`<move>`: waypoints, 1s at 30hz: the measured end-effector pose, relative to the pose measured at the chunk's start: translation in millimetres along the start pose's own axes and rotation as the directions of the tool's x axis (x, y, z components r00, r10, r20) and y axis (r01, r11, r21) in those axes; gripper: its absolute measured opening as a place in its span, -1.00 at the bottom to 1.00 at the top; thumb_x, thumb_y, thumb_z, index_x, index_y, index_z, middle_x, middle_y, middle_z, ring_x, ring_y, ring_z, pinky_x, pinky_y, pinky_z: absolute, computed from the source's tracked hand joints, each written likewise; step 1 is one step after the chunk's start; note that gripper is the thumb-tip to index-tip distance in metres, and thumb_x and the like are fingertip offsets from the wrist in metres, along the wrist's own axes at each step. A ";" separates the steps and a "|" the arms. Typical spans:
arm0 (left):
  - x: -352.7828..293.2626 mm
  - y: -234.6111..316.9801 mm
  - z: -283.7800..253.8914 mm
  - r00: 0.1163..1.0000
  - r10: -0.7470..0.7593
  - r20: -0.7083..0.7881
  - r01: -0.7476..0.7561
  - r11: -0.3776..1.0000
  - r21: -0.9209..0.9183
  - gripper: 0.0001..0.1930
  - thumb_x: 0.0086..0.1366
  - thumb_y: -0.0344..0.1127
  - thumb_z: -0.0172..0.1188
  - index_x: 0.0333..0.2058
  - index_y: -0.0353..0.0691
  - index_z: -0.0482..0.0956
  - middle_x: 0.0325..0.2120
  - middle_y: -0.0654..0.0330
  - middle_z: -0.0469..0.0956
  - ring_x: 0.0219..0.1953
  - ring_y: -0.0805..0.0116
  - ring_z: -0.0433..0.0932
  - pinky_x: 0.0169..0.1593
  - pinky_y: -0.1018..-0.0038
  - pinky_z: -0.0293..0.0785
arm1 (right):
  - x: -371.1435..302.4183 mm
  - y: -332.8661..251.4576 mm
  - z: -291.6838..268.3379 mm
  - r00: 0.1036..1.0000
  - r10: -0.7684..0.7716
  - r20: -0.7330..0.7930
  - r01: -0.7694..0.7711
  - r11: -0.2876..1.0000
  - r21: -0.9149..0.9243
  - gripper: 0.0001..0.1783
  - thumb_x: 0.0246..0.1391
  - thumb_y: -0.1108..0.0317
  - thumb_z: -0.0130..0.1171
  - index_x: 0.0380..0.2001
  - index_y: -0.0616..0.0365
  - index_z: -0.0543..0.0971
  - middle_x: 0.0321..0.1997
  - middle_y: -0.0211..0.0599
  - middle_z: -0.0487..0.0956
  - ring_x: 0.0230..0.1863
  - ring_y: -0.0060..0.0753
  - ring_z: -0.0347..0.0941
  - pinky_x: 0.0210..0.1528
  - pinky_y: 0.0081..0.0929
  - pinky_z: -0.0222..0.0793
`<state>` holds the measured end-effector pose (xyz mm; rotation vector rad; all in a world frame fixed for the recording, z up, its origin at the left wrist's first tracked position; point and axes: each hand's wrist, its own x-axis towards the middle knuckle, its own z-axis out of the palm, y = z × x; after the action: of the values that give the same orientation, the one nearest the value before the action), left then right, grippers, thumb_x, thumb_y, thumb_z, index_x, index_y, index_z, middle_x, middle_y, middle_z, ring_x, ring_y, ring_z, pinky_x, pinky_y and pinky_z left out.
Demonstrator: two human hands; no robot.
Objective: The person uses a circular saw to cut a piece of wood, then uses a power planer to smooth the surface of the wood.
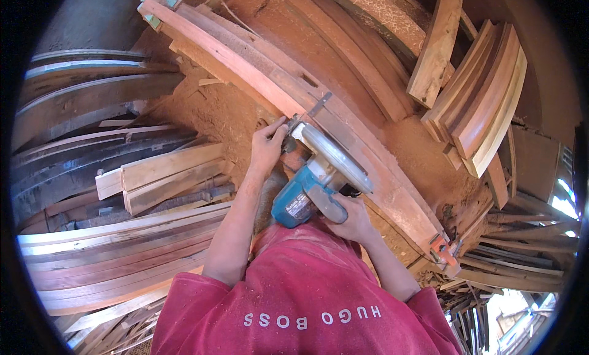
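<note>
A teal circular saw [300,192] with a silver blade guard sits on a long wooden beam [239,70] that runs from the far left to the near right. My right hand [353,219] is wrapped round the saw's rear handle. At the front of the saw, the fingers of my left hand [268,148] are closed on its base, by a dark metal guide bar [319,104] that reaches across the beam. The blade is hidden by the guard and base. An orange clamp-like piece [440,251] is at the beam's near right end.
Curved planks [491,103] are stacked at the far right, beside a leaning board [437,45]. Long boards [123,251] and short blocks [175,177] are piled on my left. Reddish sawdust [202,106] covers the ground. Thin scraps [518,263] lie at the right.
</note>
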<state>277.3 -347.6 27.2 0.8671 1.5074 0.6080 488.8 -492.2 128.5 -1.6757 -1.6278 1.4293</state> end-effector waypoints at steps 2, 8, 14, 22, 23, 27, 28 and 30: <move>1.7 0.5 -1.4 1.000 0.005 -0.006 -0.005 1.000 -0.012 -0.61 0.35 -0.27 0.16 0.07 -0.38 0.57 -0.09 0.06 0.66 -0.09 0.45 0.57 0.03 0.53 0.45 | 2.8 -1.2 1.2 1.000 -0.004 -0.005 0.004 1.000 0.006 -0.45 -0.29 0.36 0.44 -0.12 0.21 0.56 -0.23 -0.05 0.62 -0.22 0.05 0.59 -0.15 -0.20 0.49; 9.2 7.4 -7.4 1.000 -0.012 -0.001 0.012 1.000 -0.023 -0.61 0.35 -0.28 0.16 0.08 -0.38 0.57 -0.15 0.09 0.67 -0.16 0.51 0.56 -0.04 0.57 0.46 | 10.8 -2.8 6.3 0.999 -0.012 -0.030 0.012 1.000 0.000 -0.50 -0.29 0.38 0.42 -0.15 0.18 0.57 -0.27 -0.09 0.62 -0.24 0.04 0.59 -0.17 -0.21 0.48; 13.4 9.8 -14.3 1.000 0.005 0.004 -0.005 0.999 -0.048 -0.62 0.36 -0.29 0.16 0.08 -0.38 0.57 -0.17 0.11 0.67 -0.19 0.52 0.55 -0.06 0.57 0.47 | 19.0 -13.5 6.4 1.000 -0.015 -0.022 0.015 1.000 -0.015 -0.50 -0.28 0.36 0.41 -0.15 0.16 0.58 -0.26 -0.10 0.62 -0.25 0.05 0.58 -0.18 -0.20 0.47; 22.4 11.0 -23.7 1.000 -0.017 -0.005 0.017 1.000 -0.023 -0.63 0.36 -0.30 0.16 0.06 -0.39 0.58 -0.17 0.09 0.68 -0.17 0.51 0.56 -0.05 0.57 0.47 | 26.5 -12.6 11.9 0.999 -0.027 -0.019 0.027 1.000 -0.014 -0.47 -0.29 0.36 0.41 -0.11 0.17 0.58 -0.22 -0.08 0.64 -0.24 0.04 0.59 -0.16 -0.20 0.48; 23.8 10.4 -25.0 1.000 -0.006 -0.005 0.005 1.000 -0.024 -0.63 0.35 -0.30 0.16 0.05 -0.39 0.58 -0.17 0.09 0.68 -0.17 0.51 0.56 -0.06 0.57 0.47 | 27.3 -13.1 11.4 1.000 0.000 0.019 0.001 1.000 -0.027 -0.44 -0.28 0.33 0.43 -0.08 0.18 0.58 -0.14 -0.05 0.64 -0.18 0.04 0.60 -0.10 -0.20 0.50; 27.7 11.2 -28.8 1.000 0.005 -0.010 -0.005 1.000 -0.025 -0.63 0.35 -0.30 0.16 0.05 -0.38 0.58 -0.18 0.08 0.68 -0.17 0.51 0.56 -0.06 0.57 0.47 | 34.8 -22.0 12.0 1.000 0.000 0.009 0.000 1.000 -0.003 -0.43 -0.30 0.35 0.43 -0.09 0.18 0.58 -0.16 -0.05 0.64 -0.19 0.05 0.59 -0.10 -0.20 0.48; 28.6 11.9 -30.2 1.000 0.005 -0.009 -0.005 1.000 -0.024 -0.63 0.35 -0.30 0.16 0.05 -0.38 0.58 -0.18 0.08 0.68 -0.17 0.51 0.56 -0.06 0.57 0.47 | 35.3 -22.2 13.3 1.000 0.000 0.008 0.000 1.000 -0.003 -0.43 -0.30 0.35 0.43 -0.09 0.18 0.58 -0.16 -0.05 0.64 -0.19 0.05 0.59 -0.10 -0.20 0.48; 30.3 12.8 -32.5 1.000 -0.012 -0.004 0.012 0.999 -0.035 -0.64 0.35 -0.31 0.16 0.05 -0.38 0.59 -0.18 0.08 0.68 -0.18 0.50 0.57 -0.06 0.56 0.48 | 36.4 -22.3 15.2 1.000 -0.008 -0.015 0.007 1.000 -0.023 -0.41 -0.31 0.34 0.44 -0.07 0.17 0.58 -0.13 -0.04 0.65 -0.15 0.04 0.60 -0.06 -0.20 0.48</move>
<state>247.8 -312.1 23.8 0.8297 1.5011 0.6257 457.6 -459.3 127.3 -1.6872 -1.6470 1.3959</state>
